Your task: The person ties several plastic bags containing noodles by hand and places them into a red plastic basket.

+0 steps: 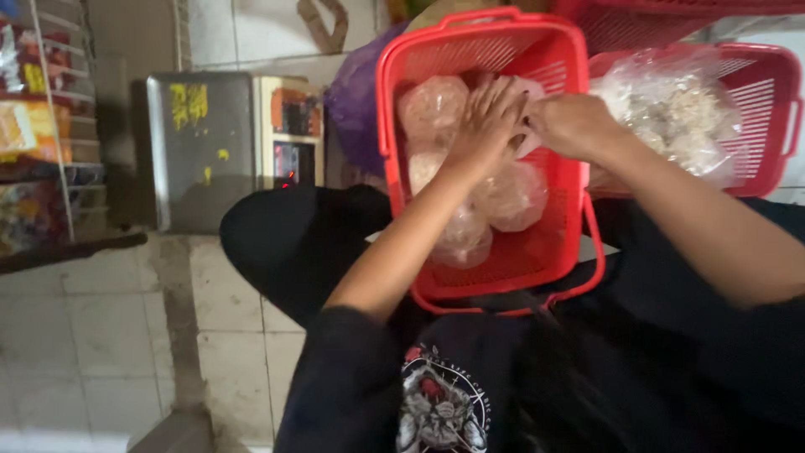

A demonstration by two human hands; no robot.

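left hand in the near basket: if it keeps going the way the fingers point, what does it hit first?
The left hand points toward the far end of the red basket. Its fingers already lie on a clear bag that the right hand also holds. Beyond that, probably the far basket wall; depth is unclear.

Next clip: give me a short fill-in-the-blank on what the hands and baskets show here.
1. Both hands, left hand and right hand, rest on clear bags inside a basket coloured ____.
2. The digital scale sits to the ____ of that basket in the picture.
3. The second basket, at the picture's right, holds a large clear ____ of pale pieces.
4. The person's sleeves are ____ in colour.

Missing words: red; left; bag; black
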